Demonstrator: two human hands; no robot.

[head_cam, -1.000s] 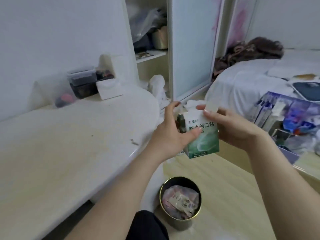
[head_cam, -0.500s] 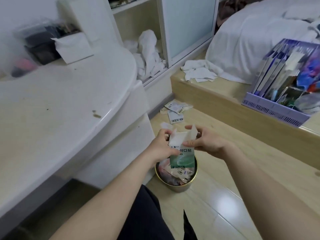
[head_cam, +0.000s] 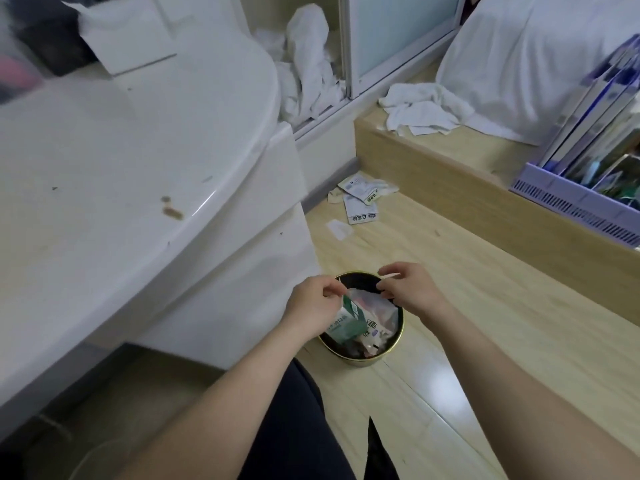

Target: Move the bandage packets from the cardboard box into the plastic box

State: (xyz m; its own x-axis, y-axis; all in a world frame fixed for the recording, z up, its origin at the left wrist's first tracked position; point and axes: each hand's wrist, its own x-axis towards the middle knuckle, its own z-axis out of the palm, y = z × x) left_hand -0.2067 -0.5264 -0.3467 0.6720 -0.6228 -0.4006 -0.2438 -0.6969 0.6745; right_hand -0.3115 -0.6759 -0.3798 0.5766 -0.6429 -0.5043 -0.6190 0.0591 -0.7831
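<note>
The cardboard box [head_cam: 348, 323], chest-high a second ago, now tilts over the waste bin [head_cam: 360, 362], gripped by the left hand [head_cam: 313, 306], while the right hand [head_cam: 410, 294] pinches a pale scrap [head_cam: 388, 276]; probably no packets transferred yet.

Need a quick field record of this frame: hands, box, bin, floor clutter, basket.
left hand: grips the cardboard box near its top
cardboard box: green and white, tilted, over the bin
right hand: pinches a thin pale strip; too small to identify
bin: round, gold rim, on the floor, wrappers inside
white packets: loose on the floor beyond the bin
purple basket: on the wooden ledge, far right, apart from both hands
</note>
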